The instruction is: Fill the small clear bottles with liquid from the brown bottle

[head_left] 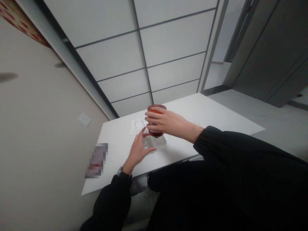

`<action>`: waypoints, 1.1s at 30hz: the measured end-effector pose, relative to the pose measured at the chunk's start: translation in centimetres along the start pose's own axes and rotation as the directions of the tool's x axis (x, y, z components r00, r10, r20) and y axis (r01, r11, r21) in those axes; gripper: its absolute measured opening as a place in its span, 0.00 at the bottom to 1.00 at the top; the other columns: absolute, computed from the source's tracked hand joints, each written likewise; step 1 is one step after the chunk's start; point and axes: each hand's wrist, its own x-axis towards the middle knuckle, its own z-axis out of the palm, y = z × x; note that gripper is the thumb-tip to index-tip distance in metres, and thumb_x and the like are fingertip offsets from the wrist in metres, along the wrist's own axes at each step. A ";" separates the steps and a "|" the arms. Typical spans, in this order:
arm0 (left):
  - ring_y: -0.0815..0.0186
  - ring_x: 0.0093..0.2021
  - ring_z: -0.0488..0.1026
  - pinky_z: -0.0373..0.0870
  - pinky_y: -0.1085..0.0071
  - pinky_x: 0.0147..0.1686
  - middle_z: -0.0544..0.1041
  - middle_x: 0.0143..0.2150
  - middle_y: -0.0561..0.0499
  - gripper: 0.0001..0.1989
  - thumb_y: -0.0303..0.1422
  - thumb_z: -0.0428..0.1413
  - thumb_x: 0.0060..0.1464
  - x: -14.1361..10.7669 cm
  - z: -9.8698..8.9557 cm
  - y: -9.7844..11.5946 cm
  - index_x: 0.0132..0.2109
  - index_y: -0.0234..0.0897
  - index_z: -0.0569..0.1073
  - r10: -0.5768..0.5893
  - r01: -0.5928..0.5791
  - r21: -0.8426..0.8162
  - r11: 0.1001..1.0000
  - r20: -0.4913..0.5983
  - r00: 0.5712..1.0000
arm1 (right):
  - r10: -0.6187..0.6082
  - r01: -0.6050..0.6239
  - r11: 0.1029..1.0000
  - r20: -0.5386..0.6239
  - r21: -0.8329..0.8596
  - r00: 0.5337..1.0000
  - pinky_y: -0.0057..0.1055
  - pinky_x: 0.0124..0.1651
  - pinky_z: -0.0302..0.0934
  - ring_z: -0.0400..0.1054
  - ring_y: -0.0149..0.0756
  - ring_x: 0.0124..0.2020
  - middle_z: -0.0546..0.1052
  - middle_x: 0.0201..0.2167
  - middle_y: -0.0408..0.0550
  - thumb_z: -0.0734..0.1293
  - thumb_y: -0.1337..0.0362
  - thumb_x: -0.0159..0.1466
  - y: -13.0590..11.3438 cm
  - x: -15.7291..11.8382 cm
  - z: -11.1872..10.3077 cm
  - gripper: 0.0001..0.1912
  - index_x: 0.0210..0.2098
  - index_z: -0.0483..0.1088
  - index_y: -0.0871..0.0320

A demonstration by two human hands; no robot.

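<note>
My right hand [165,122] is wrapped round a translucent reddish-brown cup [157,132] and holds it above the table. The cup's round rim faces up, and my fingers hide much of its side; I cannot make out what is inside. Under it on the table sits a clear plastic tray [158,142] with compartments. My left hand [139,148] spans the tray's left end, its thumb along the near edge and its fingers towards the far side. Behind the tray lies a clear, whitish flat piece [137,126], partly hidden by my hands.
The white table [183,112] meets the wall on the left and white panelled doors [175,35] at the back. A blurred-out flat object [97,160] lies at the table's left end. A wall socket [84,119] is above it. Grey floor shows on the right.
</note>
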 end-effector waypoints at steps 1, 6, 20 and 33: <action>0.43 0.64 0.71 0.62 0.44 0.66 0.76 0.62 0.36 0.55 0.54 0.70 0.53 0.0 -0.1 -0.1 0.76 0.39 0.51 0.009 -0.009 -0.012 1.000 0.010 1.000 | 0.006 -0.006 1.000 -0.003 0.001 1.000 0.43 0.66 0.61 0.68 0.43 0.61 0.79 0.54 0.45 0.65 0.68 0.74 0.0 0.0 0.0 0.07 0.48 0.75 0.53; 0.45 0.65 0.71 0.60 0.46 0.67 0.74 0.64 0.34 0.52 0.68 0.49 0.61 -0.2 -0.4 -0.4 0.77 0.38 0.49 0.054 -0.050 -0.072 0.996 0.048 0.997 | 0.036 -0.035 0.999 -0.014 0.017 0.999 0.44 0.66 0.60 0.69 0.44 0.61 0.79 0.53 0.47 0.65 0.68 0.75 -0.1 -0.2 -0.1 0.07 0.48 0.75 0.54; 0.44 0.63 0.72 0.64 0.45 0.64 0.78 0.60 0.38 0.51 0.47 0.70 0.54 0.0 0.3 0.2 0.75 0.39 0.53 -0.029 0.028 -0.034 0.999 -0.036 0.999 | 0.013 -0.015 0.998 0.036 0.067 0.999 0.46 0.68 0.59 0.67 0.45 0.63 0.79 0.54 0.47 0.66 0.75 0.71 -0.6 0.5 -0.7 0.14 0.49 0.76 0.52; 0.45 0.63 0.73 0.64 0.45 0.65 0.78 0.60 0.39 0.49 0.43 0.71 0.53 0.1 0.4 0.0 0.74 0.40 0.55 -0.031 0.029 -0.041 0.999 -0.054 0.998 | 0.081 -0.086 0.982 0.039 0.168 0.996 0.45 0.69 0.59 0.67 0.45 0.63 0.79 0.53 0.49 0.64 0.71 0.74 -0.8 0.7 -0.6 0.10 0.47 0.77 0.54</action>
